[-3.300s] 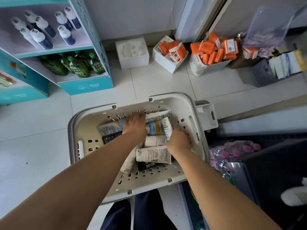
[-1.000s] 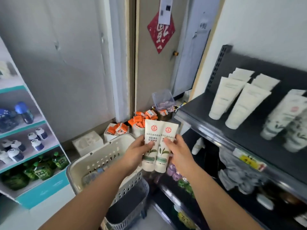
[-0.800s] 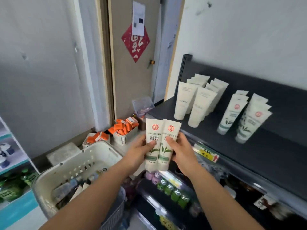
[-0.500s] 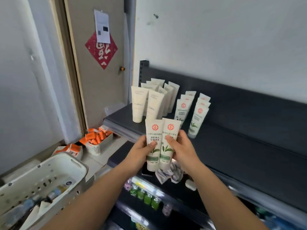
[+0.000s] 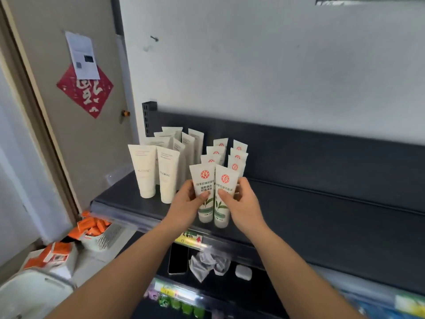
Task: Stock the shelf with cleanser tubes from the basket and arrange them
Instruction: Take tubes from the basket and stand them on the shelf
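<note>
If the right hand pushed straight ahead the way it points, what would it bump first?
Probably the red-seal tubes on the shelf, right behind the tube the right hand holds. That tube would likely touch them before the hand does, though depth is unclear.

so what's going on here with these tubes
A person is stocking the dark shelf. The left hand holds one leaf-print tube and the right hand holds a second tube, side by side, caps down, in front of the matching red-logo tubes already standing there. Plain cream tubes stand to their left. Whether the held pair touches the shelf is unclear.
</note>
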Motion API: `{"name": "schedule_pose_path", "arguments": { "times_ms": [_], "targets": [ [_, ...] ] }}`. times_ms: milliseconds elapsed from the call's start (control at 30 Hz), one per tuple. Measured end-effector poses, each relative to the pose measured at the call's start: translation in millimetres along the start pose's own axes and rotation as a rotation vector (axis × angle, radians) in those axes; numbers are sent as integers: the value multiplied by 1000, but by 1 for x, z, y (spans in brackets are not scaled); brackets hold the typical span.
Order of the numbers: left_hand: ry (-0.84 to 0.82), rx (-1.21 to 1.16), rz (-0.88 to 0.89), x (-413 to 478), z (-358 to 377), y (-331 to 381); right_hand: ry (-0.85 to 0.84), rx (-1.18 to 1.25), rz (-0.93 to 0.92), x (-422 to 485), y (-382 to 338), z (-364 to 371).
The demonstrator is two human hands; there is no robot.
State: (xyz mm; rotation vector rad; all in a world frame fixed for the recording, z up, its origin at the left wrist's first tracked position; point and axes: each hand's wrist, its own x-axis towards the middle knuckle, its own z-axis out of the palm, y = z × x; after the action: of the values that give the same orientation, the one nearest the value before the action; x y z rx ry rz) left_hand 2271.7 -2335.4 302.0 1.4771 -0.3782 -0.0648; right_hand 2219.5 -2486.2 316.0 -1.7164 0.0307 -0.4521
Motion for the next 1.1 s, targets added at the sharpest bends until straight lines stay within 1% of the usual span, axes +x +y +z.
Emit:
{"name": "schedule_pose_path", "arguments": {
  "times_ms": [167, 400, 733, 833, 933, 1033, 1100],
  "targets": [
    [-48, 192, 10, 27, -15, -20, 91, -72, 14, 11, 19, 17],
    [-151, 332, 59, 38, -31, -32, 209, -187, -36, 16, 38, 27],
    [-185, 346, 104, 41, -32, -41, 265, -240, -17, 12, 42, 32],
    [-201, 348, 85, 42, -32, -41, 251, -250, 26, 11, 41, 31],
    [-237, 362, 51, 41, -34, -39, 170, -280, 107, 8, 41, 28],
    [-223, 404, 23, 31, -40, -41, 40, -419, 186, 0, 45, 24],
    [-177, 505, 36, 22, -46, -43, -17, -535, 205, -5, 47, 20]
  ]
}}
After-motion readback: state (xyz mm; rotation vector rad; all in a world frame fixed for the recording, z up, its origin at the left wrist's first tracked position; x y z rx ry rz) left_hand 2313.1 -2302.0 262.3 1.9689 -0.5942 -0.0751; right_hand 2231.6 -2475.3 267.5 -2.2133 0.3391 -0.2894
